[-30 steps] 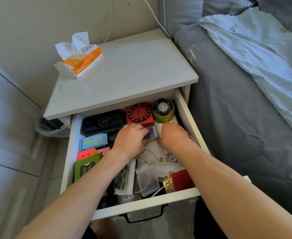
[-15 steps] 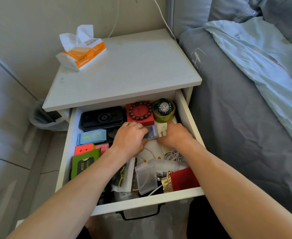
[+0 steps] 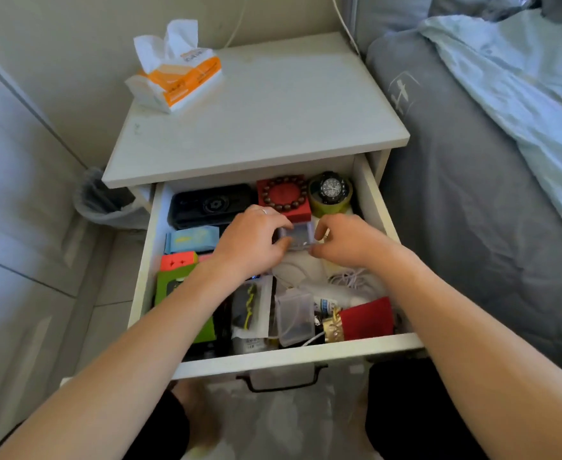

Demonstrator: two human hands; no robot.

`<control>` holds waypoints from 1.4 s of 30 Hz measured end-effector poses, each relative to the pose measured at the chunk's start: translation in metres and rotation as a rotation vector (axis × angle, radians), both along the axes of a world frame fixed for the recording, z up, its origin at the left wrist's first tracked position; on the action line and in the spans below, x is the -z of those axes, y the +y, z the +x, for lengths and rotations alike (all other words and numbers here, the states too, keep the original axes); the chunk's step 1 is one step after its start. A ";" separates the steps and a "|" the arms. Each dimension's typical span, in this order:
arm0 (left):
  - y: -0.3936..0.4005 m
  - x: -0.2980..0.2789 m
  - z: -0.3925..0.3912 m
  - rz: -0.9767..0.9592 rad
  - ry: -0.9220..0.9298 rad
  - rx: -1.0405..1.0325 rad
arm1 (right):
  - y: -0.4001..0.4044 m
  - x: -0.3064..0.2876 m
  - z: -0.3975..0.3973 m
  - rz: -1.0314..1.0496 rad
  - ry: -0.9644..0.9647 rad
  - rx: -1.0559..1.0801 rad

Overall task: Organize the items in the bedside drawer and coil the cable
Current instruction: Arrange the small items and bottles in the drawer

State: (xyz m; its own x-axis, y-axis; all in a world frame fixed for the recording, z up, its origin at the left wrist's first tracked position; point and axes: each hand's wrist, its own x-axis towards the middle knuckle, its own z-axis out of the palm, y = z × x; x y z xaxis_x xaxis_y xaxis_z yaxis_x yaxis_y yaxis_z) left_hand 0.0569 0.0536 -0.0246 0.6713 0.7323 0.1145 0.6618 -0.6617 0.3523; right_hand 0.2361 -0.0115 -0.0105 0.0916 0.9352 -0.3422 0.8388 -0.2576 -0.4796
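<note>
Our right hand (image 3: 346,240) has slid back, freeing the small clear case (image 3: 296,235). Both hands pinch it, the left hand (image 3: 253,242) steadying, probably to reposition it in the drawer (image 3: 377,207).

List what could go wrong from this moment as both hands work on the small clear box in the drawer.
1. Both the left hand and right hand pinch the small clear box; if it slips, it may drop into the clutter below.
2. The loose white cable lies right under the right wrist and could snag and drag out.
3. The bead bracelet and watch sit just behind the fingers and might get knocked.
</note>
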 end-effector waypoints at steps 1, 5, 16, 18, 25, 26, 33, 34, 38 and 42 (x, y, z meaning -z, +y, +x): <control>-0.004 -0.007 -0.006 -0.039 -0.036 -0.016 | -0.003 -0.004 -0.002 0.011 0.014 -0.021; -0.030 -0.028 -0.034 -0.265 -0.065 -0.019 | -0.020 -0.020 -0.017 0.003 0.027 -0.148; -0.056 -0.034 -0.053 -0.428 -0.051 -0.028 | -0.052 -0.024 -0.032 -0.025 0.104 -0.233; -0.056 -0.036 -0.049 -0.517 -0.210 -0.107 | -0.049 -0.030 -0.025 0.043 0.300 -0.008; -0.054 -0.046 -0.028 -0.903 -0.596 -0.321 | -0.044 -0.039 -0.024 0.025 0.710 0.315; -0.052 -0.046 -0.027 -0.935 -0.629 -0.347 | -0.043 -0.038 -0.024 0.025 0.705 0.325; -0.019 -0.030 -0.019 -0.577 -0.421 -0.469 | -0.014 -0.013 -0.020 0.086 0.732 0.641; -0.018 -0.027 -0.020 -0.452 -0.360 -0.453 | -0.008 -0.009 -0.018 0.063 0.728 0.680; -0.019 -0.016 -0.022 -0.185 -0.103 -0.275 | 0.014 0.008 -0.016 -0.032 0.706 0.730; -0.023 -0.009 -0.016 -0.097 0.180 -0.188 | 0.016 0.018 -0.018 0.035 0.498 0.709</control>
